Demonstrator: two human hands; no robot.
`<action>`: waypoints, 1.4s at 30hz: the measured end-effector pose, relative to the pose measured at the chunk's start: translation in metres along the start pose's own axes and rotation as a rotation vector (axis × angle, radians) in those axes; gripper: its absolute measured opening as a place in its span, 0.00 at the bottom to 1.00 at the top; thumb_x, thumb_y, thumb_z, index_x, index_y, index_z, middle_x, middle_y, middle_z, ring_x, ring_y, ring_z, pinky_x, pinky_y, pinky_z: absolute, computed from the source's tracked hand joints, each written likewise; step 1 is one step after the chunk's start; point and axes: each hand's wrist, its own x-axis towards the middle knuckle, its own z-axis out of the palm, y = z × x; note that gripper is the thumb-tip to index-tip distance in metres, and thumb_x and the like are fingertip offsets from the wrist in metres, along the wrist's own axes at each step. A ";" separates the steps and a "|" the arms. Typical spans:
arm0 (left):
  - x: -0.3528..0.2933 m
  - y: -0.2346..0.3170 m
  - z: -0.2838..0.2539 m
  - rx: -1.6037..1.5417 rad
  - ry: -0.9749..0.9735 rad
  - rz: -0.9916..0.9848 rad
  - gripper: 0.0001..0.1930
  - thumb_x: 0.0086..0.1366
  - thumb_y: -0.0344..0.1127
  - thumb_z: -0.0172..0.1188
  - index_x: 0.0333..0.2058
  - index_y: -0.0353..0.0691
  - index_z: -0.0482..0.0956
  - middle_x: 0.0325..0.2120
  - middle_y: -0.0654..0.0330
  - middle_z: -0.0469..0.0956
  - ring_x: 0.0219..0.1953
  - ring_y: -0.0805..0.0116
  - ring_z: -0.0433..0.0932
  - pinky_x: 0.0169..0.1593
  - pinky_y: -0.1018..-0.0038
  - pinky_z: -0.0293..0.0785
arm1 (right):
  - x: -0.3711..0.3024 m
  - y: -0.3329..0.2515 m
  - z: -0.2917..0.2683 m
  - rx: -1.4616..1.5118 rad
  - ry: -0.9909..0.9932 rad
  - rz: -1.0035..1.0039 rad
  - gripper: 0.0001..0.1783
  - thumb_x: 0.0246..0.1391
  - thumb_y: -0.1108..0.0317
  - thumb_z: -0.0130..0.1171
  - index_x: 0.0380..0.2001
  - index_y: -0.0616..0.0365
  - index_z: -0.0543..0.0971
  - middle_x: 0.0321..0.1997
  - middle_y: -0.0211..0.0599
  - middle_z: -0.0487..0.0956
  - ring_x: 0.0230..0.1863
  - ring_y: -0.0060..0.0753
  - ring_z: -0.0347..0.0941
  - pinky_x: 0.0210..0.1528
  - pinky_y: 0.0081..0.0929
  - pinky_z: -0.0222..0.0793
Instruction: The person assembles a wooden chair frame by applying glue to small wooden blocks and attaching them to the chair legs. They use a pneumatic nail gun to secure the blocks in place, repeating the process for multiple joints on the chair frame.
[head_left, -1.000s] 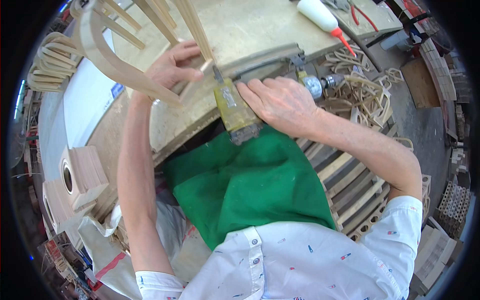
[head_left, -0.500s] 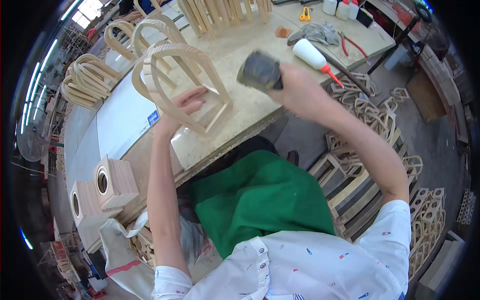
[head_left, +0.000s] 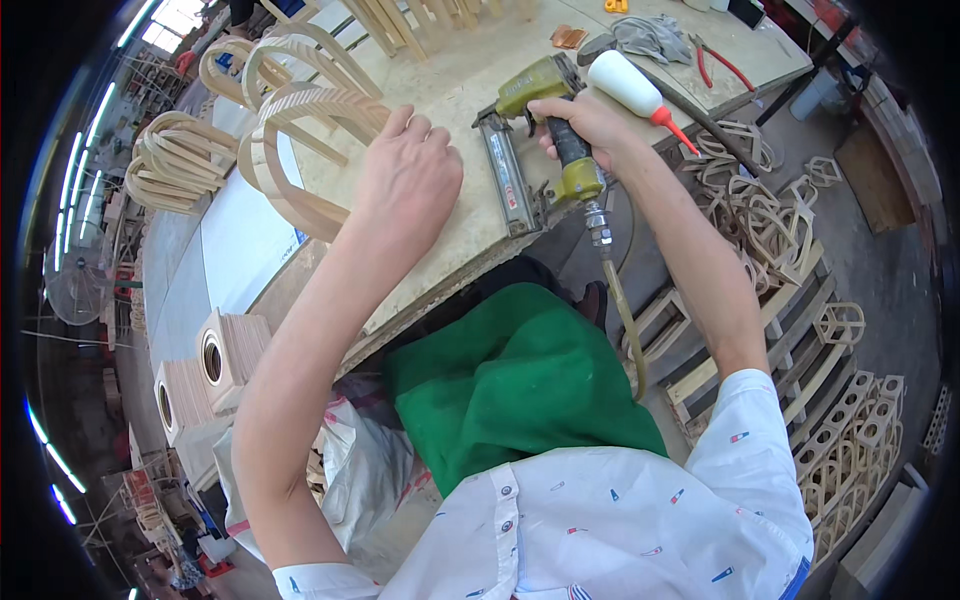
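My right hand [head_left: 590,128] is wrapped round the black grip of an olive-green air nail gun [head_left: 535,85]. Its long grey magazine is over the table near the front edge, and a hose runs down from the grip's end. My left hand [head_left: 412,178] has its fingers curled at the right side of a pale wooden arch frame [head_left: 275,165]. The hand hides that side of the frame, but the fingers appear to grip it. Beside my right hand lies a white glue bottle [head_left: 625,88] with a red nozzle.
More wooden arches [head_left: 180,160] stand at the left and back of the table [head_left: 440,270]. Red-handled pliers [head_left: 722,65] and a grey glove [head_left: 650,38] lie at the back right. Stacked square wooden blocks [head_left: 235,350] stand at the lower left. Wooden frames [head_left: 790,230] are piled at the right.
My left hand has come out from inside the arch frame to its right side. My right hand has turned the nail gun, so its grip, magazine and hose now show.
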 end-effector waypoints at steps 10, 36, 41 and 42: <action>-0.041 -0.042 -0.021 -0.095 0.050 -0.094 0.04 0.52 0.26 0.59 0.29 0.37 0.77 0.29 0.56 0.75 0.35 0.59 0.77 0.40 0.64 0.71 | 0.002 0.021 -0.009 0.019 0.072 0.013 0.17 0.54 0.62 0.63 0.33 0.70 0.76 0.27 0.42 0.79 0.22 0.27 0.76 0.23 0.22 0.75; -0.063 -0.026 0.032 -1.552 -0.307 -0.855 0.26 0.61 0.56 0.59 0.36 0.33 0.82 0.30 0.57 0.81 0.35 0.69 0.79 0.42 0.71 0.72 | 0.001 0.015 -0.004 -0.087 0.075 0.090 0.17 0.57 0.62 0.60 0.34 0.69 0.77 0.25 0.37 0.79 0.18 0.20 0.72 0.20 0.16 0.70; -0.062 -0.020 0.031 -1.669 -0.221 -0.873 0.23 0.58 0.52 0.65 0.34 0.32 0.82 0.28 0.57 0.81 0.32 0.72 0.78 0.38 0.74 0.73 | 0.004 0.018 -0.006 -0.071 0.083 0.086 0.16 0.57 0.63 0.60 0.35 0.69 0.76 0.26 0.38 0.79 0.19 0.19 0.72 0.20 0.16 0.70; -0.062 -0.020 0.034 -1.676 -0.223 -0.876 0.23 0.57 0.51 0.65 0.34 0.32 0.82 0.28 0.57 0.81 0.31 0.72 0.78 0.37 0.74 0.73 | 0.005 0.019 -0.006 -0.071 0.081 0.089 0.16 0.57 0.63 0.60 0.35 0.69 0.76 0.26 0.38 0.79 0.19 0.19 0.72 0.20 0.16 0.70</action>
